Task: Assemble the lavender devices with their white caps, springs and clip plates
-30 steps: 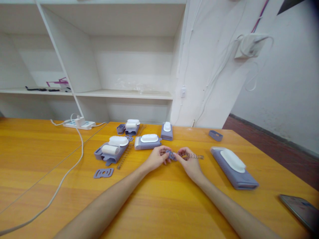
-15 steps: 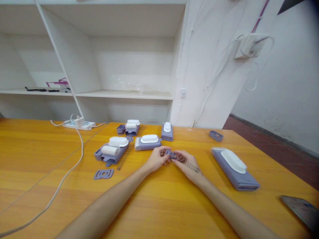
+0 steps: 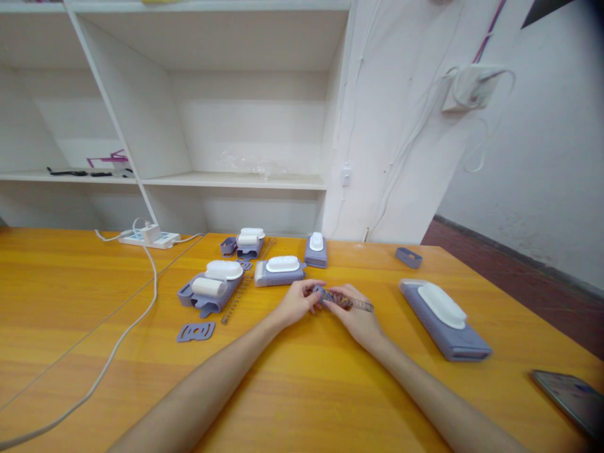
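My left hand [image 3: 301, 303] is closed on a small grey-purple plastic plate [image 3: 319, 290], held just above the table. My right hand [image 3: 356, 318] pinches a metal coil spring [image 3: 346, 301], whose left end meets the plate and whose right end sticks out past my fingers. Whether the spring is hooked into the plate I cannot tell. Beyond my left hand lies a grey-purple case with a white oval cap [image 3: 282, 269]. A loose slotted plate [image 3: 195, 332] and a second coil spring [image 3: 236, 299] lie on the table to the left.
Opened case parts [image 3: 212, 289] with white pieces stand left, and a similar group [image 3: 249, 242] behind. A finished-looking case [image 3: 446, 321], a grey-purple ring [image 3: 408, 257] and a phone [image 3: 569, 399] lie right. A white cable [image 3: 155, 283] runs from a power strip [image 3: 163, 239].
The free right end of the spring has swung upward, away from the back of my right hand. My left hand keeps its hold on the plate, nearly still.
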The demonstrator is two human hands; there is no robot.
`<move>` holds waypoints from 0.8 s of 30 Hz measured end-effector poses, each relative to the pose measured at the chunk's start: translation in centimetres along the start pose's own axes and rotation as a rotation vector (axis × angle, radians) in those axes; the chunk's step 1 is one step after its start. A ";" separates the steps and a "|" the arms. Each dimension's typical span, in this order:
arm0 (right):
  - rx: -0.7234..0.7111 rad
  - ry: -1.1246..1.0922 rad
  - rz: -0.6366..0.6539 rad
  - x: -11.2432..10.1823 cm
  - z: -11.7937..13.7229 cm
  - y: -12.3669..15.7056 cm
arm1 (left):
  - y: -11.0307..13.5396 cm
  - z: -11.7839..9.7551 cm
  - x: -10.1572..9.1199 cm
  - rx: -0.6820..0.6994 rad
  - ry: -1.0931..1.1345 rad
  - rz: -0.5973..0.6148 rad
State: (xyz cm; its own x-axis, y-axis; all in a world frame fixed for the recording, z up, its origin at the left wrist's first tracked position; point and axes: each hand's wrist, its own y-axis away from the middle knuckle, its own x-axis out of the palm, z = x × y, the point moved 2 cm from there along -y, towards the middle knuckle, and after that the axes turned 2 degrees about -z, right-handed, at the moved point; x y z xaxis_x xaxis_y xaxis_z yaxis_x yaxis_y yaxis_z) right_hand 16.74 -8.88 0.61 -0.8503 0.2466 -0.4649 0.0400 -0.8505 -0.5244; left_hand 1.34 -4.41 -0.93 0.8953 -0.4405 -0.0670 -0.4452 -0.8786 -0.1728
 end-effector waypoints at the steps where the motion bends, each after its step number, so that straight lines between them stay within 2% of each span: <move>1: -0.005 -0.011 0.004 0.0 0.1 0.0 | 0.0 0.0 0.0 0.002 -0.004 0.010; 4: -0.006 -0.046 0.015 -0.1 0.2 0.0 | 0.0 0.2 0.0 0.008 0.020 0.019; 9: -0.026 -0.013 0.010 0.0 0.0 0.1 | 0.0 0.4 0.0 0.001 0.084 -0.047; 16: -0.057 0.111 0.035 0.2 -0.5 0.1 | -0.1 0.2 -0.1 -0.021 0.053 0.012; 24: 0.091 -0.069 -0.020 0.5 -1.2 0.1 | 0.5 -0.5 0.2 0.043 0.106 -0.019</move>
State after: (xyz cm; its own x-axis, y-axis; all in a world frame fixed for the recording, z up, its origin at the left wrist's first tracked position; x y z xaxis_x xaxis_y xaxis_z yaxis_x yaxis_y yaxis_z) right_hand 16.99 -8.25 -0.54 -0.8845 0.2344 -0.4033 -0.0224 -0.8849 -0.4652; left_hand 1.30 -4.97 -0.57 0.8956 -0.4429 0.0410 -0.4250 -0.8793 -0.2148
